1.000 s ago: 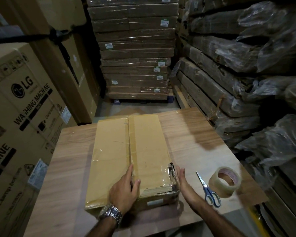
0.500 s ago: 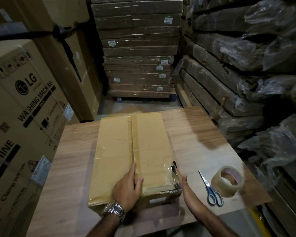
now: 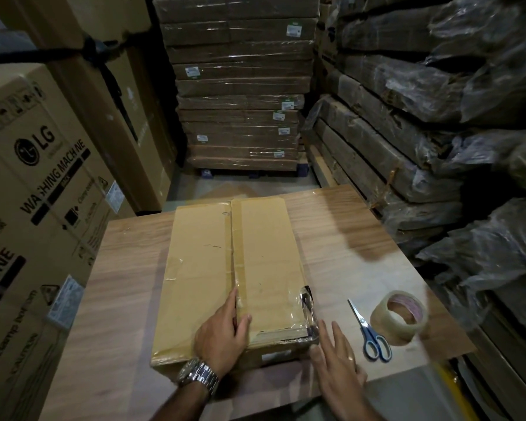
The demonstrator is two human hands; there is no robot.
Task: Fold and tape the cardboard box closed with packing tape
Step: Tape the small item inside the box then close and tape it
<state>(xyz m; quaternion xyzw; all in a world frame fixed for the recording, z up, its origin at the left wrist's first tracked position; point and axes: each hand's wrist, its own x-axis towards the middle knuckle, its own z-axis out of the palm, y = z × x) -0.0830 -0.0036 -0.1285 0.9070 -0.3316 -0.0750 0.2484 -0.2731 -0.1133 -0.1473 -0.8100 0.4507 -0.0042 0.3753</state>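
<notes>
Our left hand [image 3: 222,332] lies flat on the cardboard box [image 3: 201,268], pressing both flaps at the seam's near end and holding nothing. Our right hand [image 3: 336,357], fingers straight and empty, rests on the table [image 3: 362,244] just beside the box's near right corner. We judge the flaps folded and taping next: the right hand must fetch the tape roll [image 3: 400,319], beyond the scissors [image 3: 369,332].

Near end of the box [image 3: 201,268] seam hidden under the left hand [image 3: 222,332]. Both forearms cut off at the bottom edge, likewise the near left corner of the table [image 3: 119,299]. Small white label [image 3: 272,357] on the box front too small to read. Washing machine carton [image 3: 28,208] lettering cropped at the left edge.
</notes>
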